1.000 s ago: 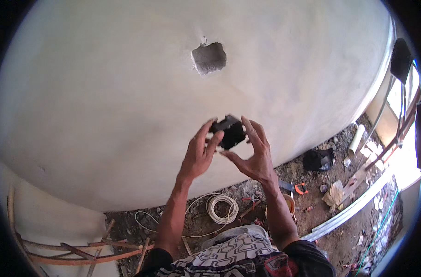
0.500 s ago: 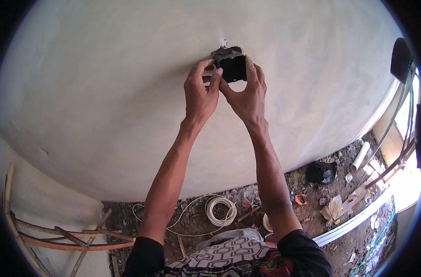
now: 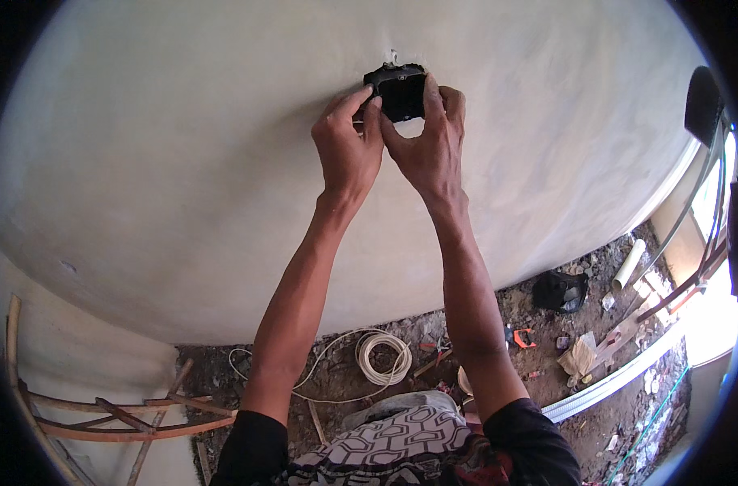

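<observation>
A black wall box (image 3: 403,95), the square kind used for a switch or socket, sits at a dark opening in the plastered wall (image 3: 223,162). Small screw lugs show at its upper and lower edges. My left hand (image 3: 348,146) grips its left side, thumb on the near edge and fingers round the side. On the right side, my right hand (image 3: 433,138) holds it between fingers and thumb, the thumb under the lower edge. Above the box a small pale stub (image 3: 393,57) pokes from the wall. How deep the box reaches into the opening is hidden.
Below on the dirt floor lie a coil of white cable (image 3: 383,360), a black bag (image 3: 560,292), an orange-handled tool (image 3: 523,337) and a pale pipe (image 3: 629,265). White conduits (image 3: 620,377) run along the right. A wooden frame (image 3: 126,433) leans at lower left.
Both hands have pushed the box inward and slightly up in the view, so it now sits closer into the wall opening. Their grip looks about the same.
</observation>
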### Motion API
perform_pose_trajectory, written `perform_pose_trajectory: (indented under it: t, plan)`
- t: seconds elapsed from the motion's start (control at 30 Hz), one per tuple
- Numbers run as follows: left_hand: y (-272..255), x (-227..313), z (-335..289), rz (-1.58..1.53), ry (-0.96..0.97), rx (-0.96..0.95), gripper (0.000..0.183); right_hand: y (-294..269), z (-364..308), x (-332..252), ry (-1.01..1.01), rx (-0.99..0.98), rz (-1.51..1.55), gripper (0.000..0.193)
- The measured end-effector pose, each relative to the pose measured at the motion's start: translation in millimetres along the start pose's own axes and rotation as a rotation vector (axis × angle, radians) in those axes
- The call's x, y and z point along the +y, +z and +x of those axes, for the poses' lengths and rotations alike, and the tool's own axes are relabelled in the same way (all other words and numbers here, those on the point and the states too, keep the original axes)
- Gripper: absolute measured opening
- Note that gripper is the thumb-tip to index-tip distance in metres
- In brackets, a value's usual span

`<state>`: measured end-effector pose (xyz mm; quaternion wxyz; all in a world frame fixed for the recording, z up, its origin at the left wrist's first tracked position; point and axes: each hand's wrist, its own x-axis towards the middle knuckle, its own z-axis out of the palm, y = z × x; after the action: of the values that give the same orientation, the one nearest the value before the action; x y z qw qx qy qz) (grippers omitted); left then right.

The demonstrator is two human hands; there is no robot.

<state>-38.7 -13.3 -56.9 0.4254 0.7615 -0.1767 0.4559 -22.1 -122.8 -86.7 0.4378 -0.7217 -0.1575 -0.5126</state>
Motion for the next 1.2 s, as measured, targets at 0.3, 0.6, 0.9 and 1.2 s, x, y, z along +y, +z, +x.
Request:
perform_pose_trajectory:
  t: [0.3, 0.6, 0.9, 1.2]
  plan:
    - [1.9, -12.2, 9.4, 0.103, 0.098, 0.051, 0.017, 5.2, 1.9, 0.0, -0.059, -0.011, -0.098, 0.086]
    - [0.7, -4.4, 18.3, 0.294, 0.062, 0.077, 0.021, 8.0, 5.0, -3.1, -0.117, -0.023, -0.187, 0.082]
    - [-5.2, 4.5, 28.9, 0.316, -0.119, 0.035, 0.022, 8.8, 6.7, -6.6, -0.119, -0.037, -0.257, 0.084]
    - [-8.9, -3.9, 34.0, 0.332, -0.012, 0.029, 0.020, 7.5, 4.3, 2.5, -0.167, -0.059, -0.271, 0.082]
